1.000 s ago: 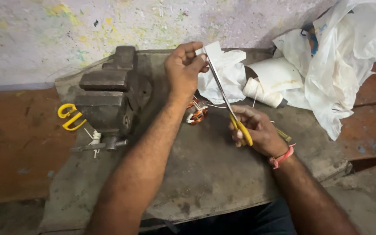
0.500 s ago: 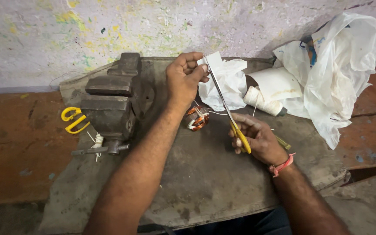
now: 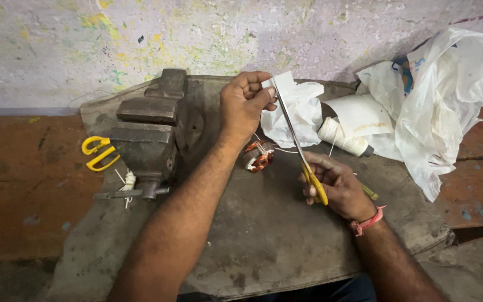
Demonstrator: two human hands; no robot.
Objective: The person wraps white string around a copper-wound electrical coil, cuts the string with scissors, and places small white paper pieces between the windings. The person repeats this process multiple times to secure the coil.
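Paper strip (image 3: 282, 84) sits pinched in your left hand (image 3: 244, 106), held up at 12 o'clock over the tabletop (image 3: 264, 235). Scissors (image 3: 300, 151), yellow-handled, gripped in your right hand (image 3: 336, 187) at 4 o'clock; blades run up to the strip's edge. Keep the strip taut and the blades square to it; cut in one stroke. Small copper-wound coil (image 3: 257, 156) lies between your hands. Vise (image 3: 149, 131) at 9 o'clock, white bag (image 3: 443, 106) at 2.

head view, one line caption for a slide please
Left hand pinches a small white paper strip while right hand cuts it with yellow-handled scissors, beside a bench vise.
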